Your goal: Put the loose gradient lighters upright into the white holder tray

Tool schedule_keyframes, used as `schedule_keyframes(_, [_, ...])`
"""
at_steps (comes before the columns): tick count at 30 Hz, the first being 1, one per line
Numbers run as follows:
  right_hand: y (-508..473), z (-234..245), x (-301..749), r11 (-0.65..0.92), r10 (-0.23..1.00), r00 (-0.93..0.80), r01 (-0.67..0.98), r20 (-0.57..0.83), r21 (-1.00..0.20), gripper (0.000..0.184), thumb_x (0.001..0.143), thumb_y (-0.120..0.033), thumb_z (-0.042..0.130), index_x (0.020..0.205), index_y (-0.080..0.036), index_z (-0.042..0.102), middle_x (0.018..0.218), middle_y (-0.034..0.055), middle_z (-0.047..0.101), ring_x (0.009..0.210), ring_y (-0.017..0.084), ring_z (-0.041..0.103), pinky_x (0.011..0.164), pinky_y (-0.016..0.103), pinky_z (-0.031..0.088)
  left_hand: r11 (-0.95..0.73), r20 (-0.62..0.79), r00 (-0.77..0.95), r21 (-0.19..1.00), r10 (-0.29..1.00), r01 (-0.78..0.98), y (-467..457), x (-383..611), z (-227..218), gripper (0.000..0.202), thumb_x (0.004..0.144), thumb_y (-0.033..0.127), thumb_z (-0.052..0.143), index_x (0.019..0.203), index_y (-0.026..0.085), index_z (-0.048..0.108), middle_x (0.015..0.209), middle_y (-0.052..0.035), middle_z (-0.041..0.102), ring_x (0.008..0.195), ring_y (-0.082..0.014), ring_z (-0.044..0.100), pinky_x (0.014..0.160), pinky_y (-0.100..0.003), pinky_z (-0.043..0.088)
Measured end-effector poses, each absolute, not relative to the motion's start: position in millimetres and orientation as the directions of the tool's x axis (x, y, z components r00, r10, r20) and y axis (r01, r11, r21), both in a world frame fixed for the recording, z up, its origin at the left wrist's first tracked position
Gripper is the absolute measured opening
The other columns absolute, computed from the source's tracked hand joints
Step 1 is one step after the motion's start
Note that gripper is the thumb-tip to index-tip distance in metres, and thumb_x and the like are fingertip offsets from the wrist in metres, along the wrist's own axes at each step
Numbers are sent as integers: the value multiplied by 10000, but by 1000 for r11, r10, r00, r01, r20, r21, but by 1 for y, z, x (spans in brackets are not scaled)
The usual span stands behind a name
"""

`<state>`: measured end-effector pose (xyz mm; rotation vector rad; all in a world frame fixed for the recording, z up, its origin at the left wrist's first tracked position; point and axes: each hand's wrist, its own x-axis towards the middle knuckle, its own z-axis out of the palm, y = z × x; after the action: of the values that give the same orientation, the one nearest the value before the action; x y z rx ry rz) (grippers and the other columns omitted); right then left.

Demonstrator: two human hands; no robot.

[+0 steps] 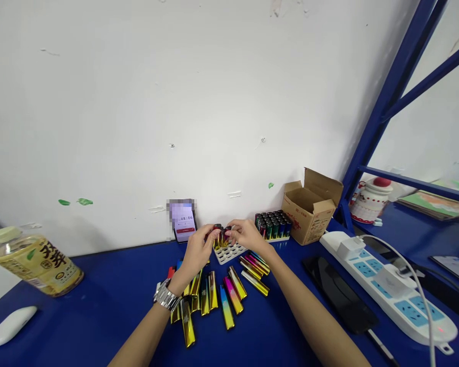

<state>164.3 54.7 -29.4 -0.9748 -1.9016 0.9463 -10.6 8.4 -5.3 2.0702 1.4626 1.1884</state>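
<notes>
My left hand [199,251] and my right hand [244,235] meet over a white slotted tray [231,253] on the blue table. Each pinches the dark top of a lighter [222,235] standing in the tray. A silver watch [166,296] sits on my left wrist. Below the hands lie several loose shiny lighters [214,298], gold, pink and blue, spread on the table. A second tray of upright dark-topped lighters [273,225] stands to the right by the wall.
An open cardboard box [309,208] stands right of the trays. A phone [184,225] leans on the wall. A bottle [34,261] and white mouse [9,326] lie left. A power strip [390,283], dark phone [340,295] and blue shelf frame [390,102] are right.
</notes>
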Motion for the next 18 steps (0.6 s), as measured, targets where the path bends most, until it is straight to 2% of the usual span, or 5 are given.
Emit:
schedule_keyframes(3, [53,-27,167,466,853,-422,350,307,-813,215,833,-332,575,848,-132,653,563,40,649,572,204,671,547,261,489,-386,389,144,668,910,636,8,-13,-6,273,885,417,431,796,201,572,595,7,550,556,-169,503,562,-259,315])
schedule_keyframes(9, [51,-25,166,516,828,-449,380,334,-768,216,859,-294,537,735,-145,633,551,50,650,586,206,670,548,261,483,-388,283,266,683,922,619,10,-18,-8,186,876,404,439,834,228,480,612,-8,610,604,-212,594,571,-265,352])
schedule_keyframes(15, [47,-24,163,514,825,-472,397,311,-760,236,884,-246,487,678,-169,573,516,32,621,583,204,662,537,254,467,-349,236,259,698,937,625,11,-22,-11,214,839,384,507,721,242,398,535,-6,579,537,-207,587,533,-259,353])
schedule_keyframes(18, [46,-23,163,550,817,-471,461,333,-697,257,874,-161,455,627,-182,522,518,37,603,606,197,647,526,235,431,-374,268,261,682,927,628,13,-23,-18,197,842,362,516,729,235,416,531,-5,568,529,-201,590,523,-248,357])
